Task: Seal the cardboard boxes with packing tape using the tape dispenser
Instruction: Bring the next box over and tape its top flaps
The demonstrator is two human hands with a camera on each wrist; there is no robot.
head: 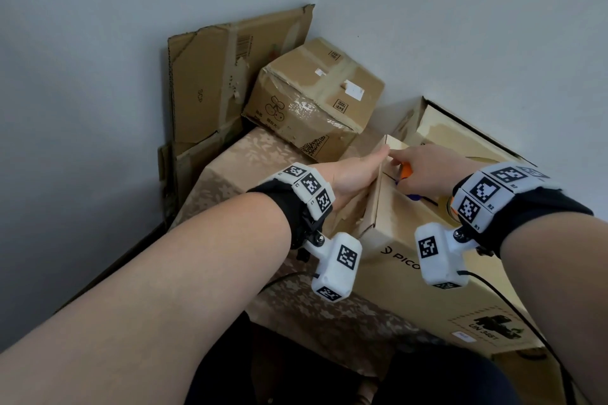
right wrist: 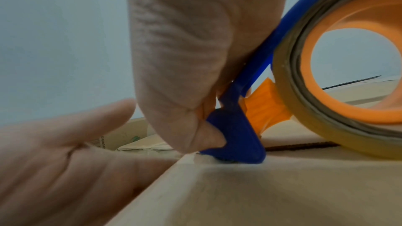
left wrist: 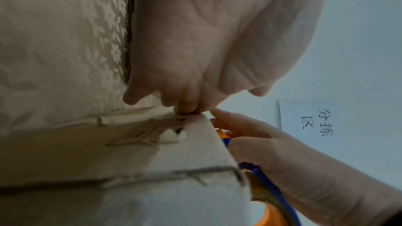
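A brown cardboard box point(head: 411, 233) printed "PICO" lies on a floral-covered surface. My left hand point(head: 357, 173) presses flat against the box's left end, fingers straight, with the fingertips point(left wrist: 187, 109) at its top edge. My right hand point(head: 427, 171) grips a blue and orange tape dispenser point(head: 406, 174) on the box top, near that left edge. In the right wrist view the dispenser's blue nose point(right wrist: 237, 137) touches the box top point(right wrist: 239, 195) at its edge, and the tape roll point(right wrist: 289, 95) stands behind it. The left palm point(right wrist: 54, 161) lies open beside the box.
A taped cardboard box point(head: 316, 92) sits tilted at the back, with flattened cardboard point(head: 210, 82) leaning on the wall behind it. Another box point(head: 460, 138) lies to the right, against the wall. Floral cloth point(head: 243, 168) covers the surface. A black cable point(head: 513, 299) trails from my right wrist.
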